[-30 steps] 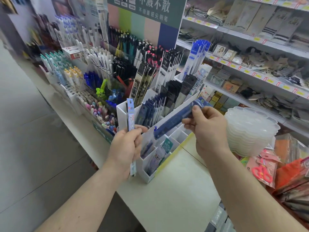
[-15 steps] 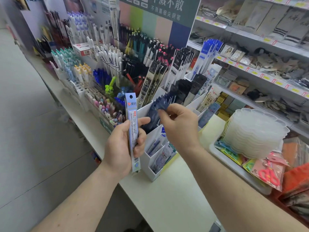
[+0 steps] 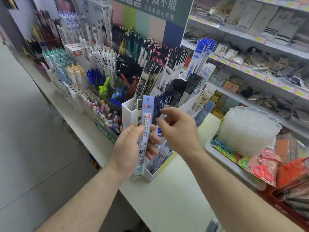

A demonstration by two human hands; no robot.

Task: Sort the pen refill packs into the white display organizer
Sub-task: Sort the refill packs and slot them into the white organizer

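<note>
The left hand (image 3: 132,148) grips a long, pale blue refill pack (image 3: 143,136) upright, fingers curled round its middle, just in front of the near left corner of the white display organizer (image 3: 127,113). The right hand (image 3: 178,131) hangs beside it over the organizer's middle, thumb and forefinger bent toward each other close to the tops of the dark blue packs (image 3: 163,102); whether they pinch anything there cannot be told.

Far and to the right runs a set of shelves (image 3: 250,39) with yellow price tags, stocked with socks and small goods. The pale counter (image 3: 167,198) carries everything near. On its left stands the big pen display (image 3: 93,67), rows of white, blue and black pens. The organizer sits at centre, its compartments holding black and white packs (image 3: 173,67) standing tall at the far side and a few paler packs (image 3: 160,156) in the near slots. To the right rests a stack of clear plastic trays (image 3: 247,131), with pink scissors (image 3: 264,171) in packaging nearest.
</note>
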